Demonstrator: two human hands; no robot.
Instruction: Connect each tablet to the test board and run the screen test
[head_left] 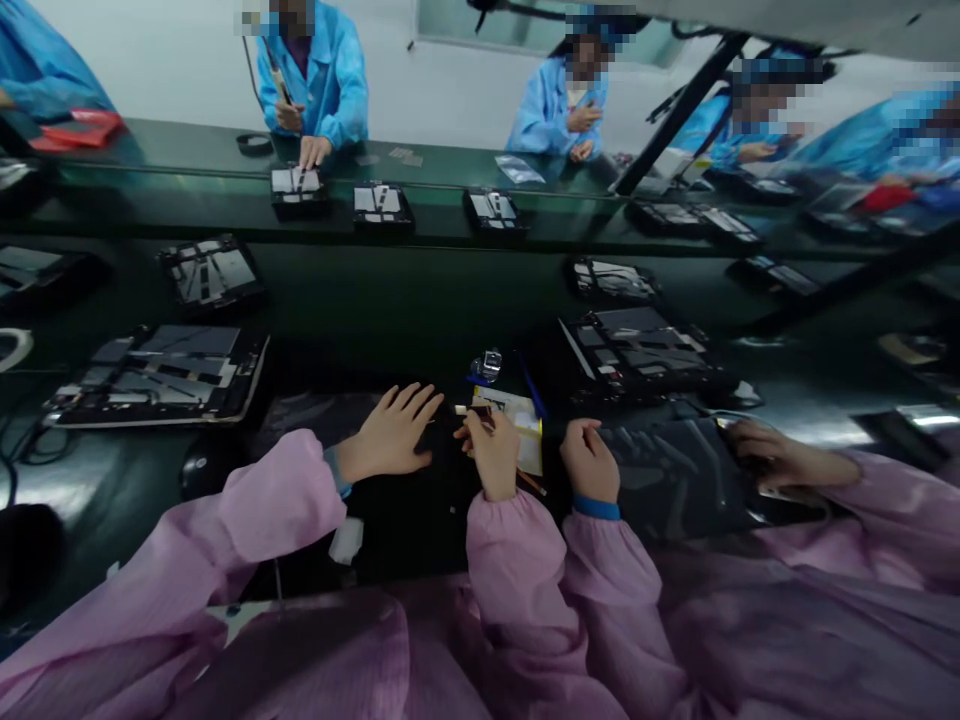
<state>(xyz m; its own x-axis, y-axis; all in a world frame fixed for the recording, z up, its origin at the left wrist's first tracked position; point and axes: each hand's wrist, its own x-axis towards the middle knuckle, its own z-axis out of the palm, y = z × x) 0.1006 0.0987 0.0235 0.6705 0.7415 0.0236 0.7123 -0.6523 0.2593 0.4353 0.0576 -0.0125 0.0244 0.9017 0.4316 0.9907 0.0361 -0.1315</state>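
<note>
My left hand [391, 432] lies palm down with its fingers stretched out on a dark panel [315, 415]. Beside it, my right hand [493, 452] pinches a small thin strip [461, 409] with a pale end, too small to name surely. Just beyond the right hand lies a flat yellow-edged piece [531, 440], partly covered by that hand. Past it sit a small clear container [489, 364] and a thin blue tool [531, 380]. A crumpled white scrap [346, 540] rests below my left wrist.
A co-worker's hands, one closed [591, 462] and one at a dark panel [772, 455], are close on my right. Opened tablet-like devices [172, 370] [645, 345] stand at both sides. More devices [382, 207] line the shelf, with people in blue behind.
</note>
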